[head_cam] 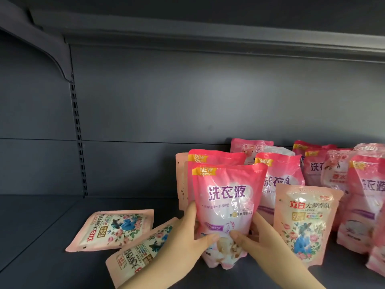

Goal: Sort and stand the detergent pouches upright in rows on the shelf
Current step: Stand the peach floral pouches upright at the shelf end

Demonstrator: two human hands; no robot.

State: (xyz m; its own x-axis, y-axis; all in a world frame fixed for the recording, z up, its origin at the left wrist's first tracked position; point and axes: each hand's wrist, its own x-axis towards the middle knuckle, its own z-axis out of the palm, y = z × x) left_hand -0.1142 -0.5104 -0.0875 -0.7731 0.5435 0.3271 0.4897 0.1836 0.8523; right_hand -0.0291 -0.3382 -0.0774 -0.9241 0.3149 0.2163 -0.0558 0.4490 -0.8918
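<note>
- The left grip (187, 232) is closed on the bright pink pouch (227, 197): the thumb lies across its lower front and the fingers curl round its left edge
- The right grip (256, 236) is closed on the same pouch from the other side, with the thumb on the lower front almost meeting the left thumb and the fingers wrapped behind the right edge
- This pouch stands upright between the two grips at the front of the shelf (41, 236); whether its base rests on the shelf or hangs just above it cannot be told
- Its front reads "NEW FORMULA" on a yellow corner flag and "洗衣液" in large purple characters; the smaller lines below are too fine to read
- Just behind it stands a second bright pink pouch (216, 158) with the same yellow "NEW" flag, and a pale pouch edge (181, 180) shows at its left
- To the right, an upright pale floral pouch (306, 224) reads "立白 大师香氛" with "72" in a small gold box, above a blue bird among roses
- Behind that one, a further pink pouch (279, 178) shows "NEW" and part of the purple characters
- A crowd of pink pouches (362, 195) fills the far right, some upright, some leaning, several showing parts of "洗衣液"
- Two pale floral pouches lie flat on the shelf to the left: the farther flat pouch (112, 228) and the nearer flat pouch (141, 249), the left forearm crossing over the nearer one; both carry the "立白" logo turned sideways
</note>
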